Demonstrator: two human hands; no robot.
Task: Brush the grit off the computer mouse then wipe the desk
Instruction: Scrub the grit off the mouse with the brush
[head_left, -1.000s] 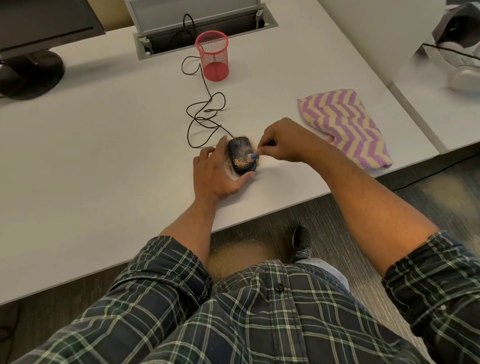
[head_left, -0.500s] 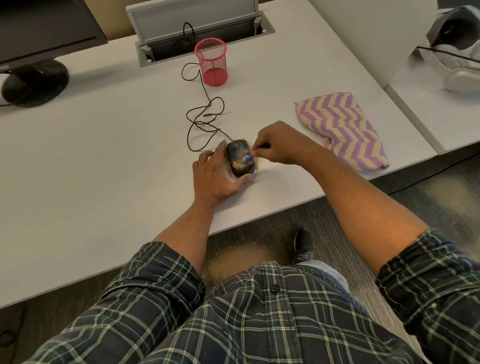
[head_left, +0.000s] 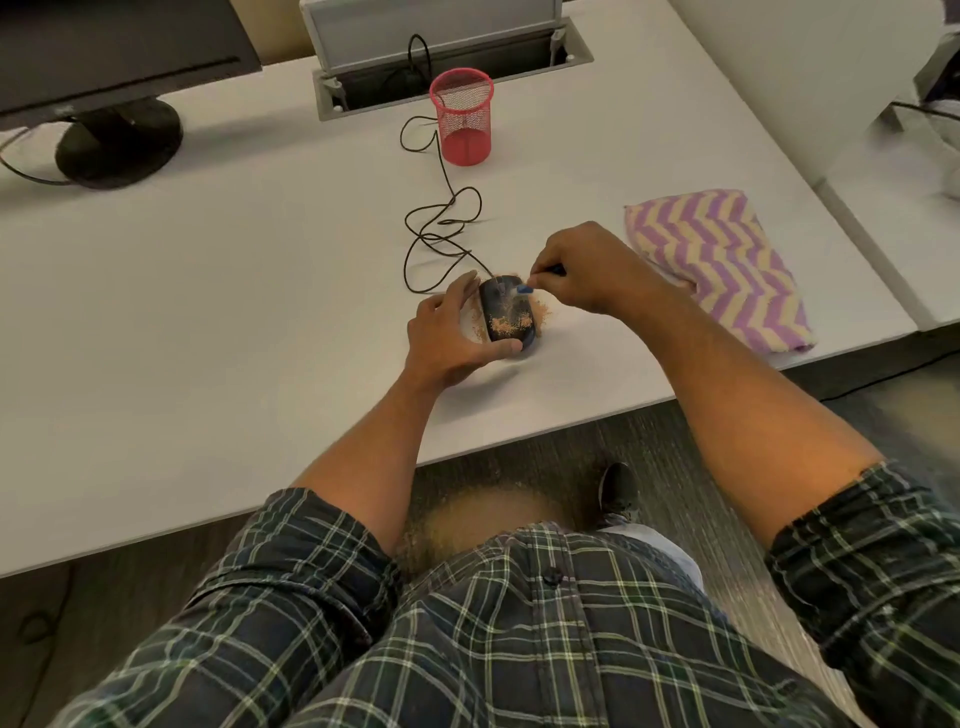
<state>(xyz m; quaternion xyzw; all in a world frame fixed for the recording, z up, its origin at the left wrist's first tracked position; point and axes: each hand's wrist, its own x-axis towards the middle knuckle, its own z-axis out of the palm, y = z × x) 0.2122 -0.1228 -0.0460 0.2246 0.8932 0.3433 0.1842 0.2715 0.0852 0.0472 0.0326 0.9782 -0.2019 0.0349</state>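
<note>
Under the right hand (head_left: 587, 267), its pinched brush (head_left: 524, 288) has moved from the mouse's (head_left: 506, 317) middle to the cable end; grit (head_left: 504, 326) remains; the left hand (head_left: 452, 332) grips the mouse.

No text, label or brand can be read anywhere.

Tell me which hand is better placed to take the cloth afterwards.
Probably the right hand: the striped cloth lies on its side, though it must drop the brush. The left hand holds the mouse.
</note>
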